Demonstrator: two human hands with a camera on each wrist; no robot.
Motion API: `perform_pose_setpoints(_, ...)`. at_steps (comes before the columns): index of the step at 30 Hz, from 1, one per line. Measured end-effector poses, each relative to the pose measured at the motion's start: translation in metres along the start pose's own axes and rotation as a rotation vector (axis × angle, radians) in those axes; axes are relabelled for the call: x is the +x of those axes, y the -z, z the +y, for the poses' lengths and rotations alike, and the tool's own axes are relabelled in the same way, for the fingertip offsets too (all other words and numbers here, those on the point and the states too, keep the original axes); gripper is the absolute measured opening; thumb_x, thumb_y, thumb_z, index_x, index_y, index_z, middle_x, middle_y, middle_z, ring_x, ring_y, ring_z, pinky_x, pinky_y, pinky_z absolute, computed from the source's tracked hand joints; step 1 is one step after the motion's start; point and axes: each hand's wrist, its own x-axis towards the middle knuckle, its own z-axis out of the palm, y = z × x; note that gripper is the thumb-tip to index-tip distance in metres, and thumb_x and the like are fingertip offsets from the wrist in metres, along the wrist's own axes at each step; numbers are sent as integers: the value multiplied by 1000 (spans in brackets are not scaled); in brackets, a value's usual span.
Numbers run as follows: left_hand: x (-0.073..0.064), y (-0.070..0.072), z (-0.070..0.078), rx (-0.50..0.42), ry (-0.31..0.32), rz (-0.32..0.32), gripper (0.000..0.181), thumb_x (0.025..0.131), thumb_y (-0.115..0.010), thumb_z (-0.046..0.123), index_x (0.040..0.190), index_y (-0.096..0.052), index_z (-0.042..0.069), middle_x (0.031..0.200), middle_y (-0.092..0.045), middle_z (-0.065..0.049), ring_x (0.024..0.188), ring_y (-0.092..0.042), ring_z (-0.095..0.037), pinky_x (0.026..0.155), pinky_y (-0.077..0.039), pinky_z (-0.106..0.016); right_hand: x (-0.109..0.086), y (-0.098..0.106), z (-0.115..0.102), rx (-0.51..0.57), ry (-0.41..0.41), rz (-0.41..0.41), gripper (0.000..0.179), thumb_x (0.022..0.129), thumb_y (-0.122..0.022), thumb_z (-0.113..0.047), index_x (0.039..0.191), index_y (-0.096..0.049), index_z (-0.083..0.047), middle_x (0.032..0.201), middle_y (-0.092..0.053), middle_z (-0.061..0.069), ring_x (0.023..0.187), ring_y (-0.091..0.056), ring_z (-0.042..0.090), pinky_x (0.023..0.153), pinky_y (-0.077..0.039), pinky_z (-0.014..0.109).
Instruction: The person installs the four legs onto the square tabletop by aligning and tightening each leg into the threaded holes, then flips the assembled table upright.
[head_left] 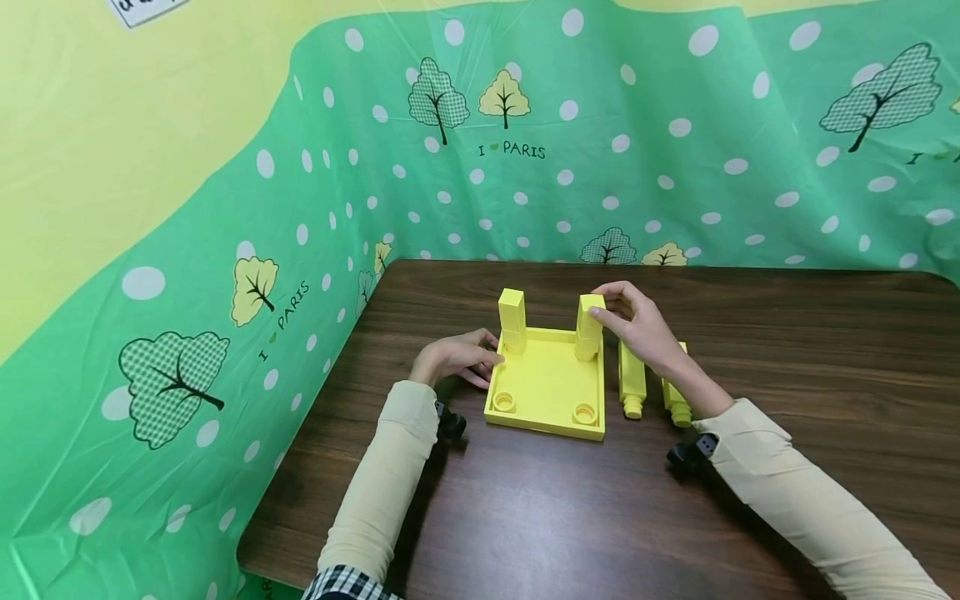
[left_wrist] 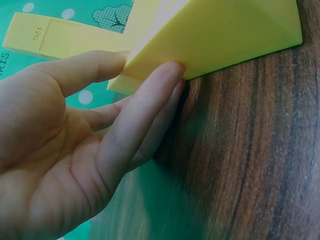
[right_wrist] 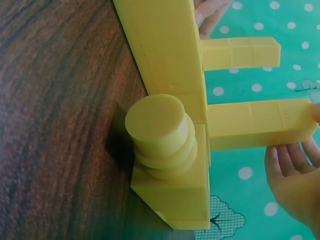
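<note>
The right post is the likeliest source of trouble: its joint with the yellow base is hidden, so I cannot tell whether it is fully seated, and a sideways push near its top could lever it crooked. Too light a hold from the left hand might let the base skid or twist on the table. The right forearm, passing over the 2 loose posts, the inner and the outer, may knock them if it drops. The base lies flat between the hands, with the left post upright at its far left corner and 2 bare sockets, the left socket and the right socket, along its near edge. The right hand pinches the right post near its top, thumb on the near side and fingers behind. The left hand is narrow, low beside the base, thumb at the rim and fingers against the outer wall.
</note>
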Motion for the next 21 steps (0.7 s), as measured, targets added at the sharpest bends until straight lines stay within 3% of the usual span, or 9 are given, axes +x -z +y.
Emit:
perform_pose_setpoints(7,-1,0,0,-2,3,3,43,95,-60,15,130,-36,8,92,-58,-13,77,-62,-21,75,-61,-35,0,-1,-1,-68,-18,22,38,94,-61,-31,122,-50,-7,111,-55,7,97,-56,9,77,-48,14)
perform_pose_setpoints(14,0,-1,-1,3,-2,7,43,95,-60,16,130,-37,9,94,-56,-14,79,-62,-23,75,-61,-35,-2,-2,-5,-118,-48,41,43,92,-64,-36,121,-49,-8,115,-56,9,102,-56,13,80,-48,11)
perform_pose_setpoints(21,1,-1,-2,5,-8,10,43,95,-60,16,130,-37,9,95,-56,-14,79,-62,-23,75,-61,-35,-2,-3,-5,-119,-56,58,47,90,-65,-38,123,-48,-9,117,-55,9,104,-55,16,82,-47,9)
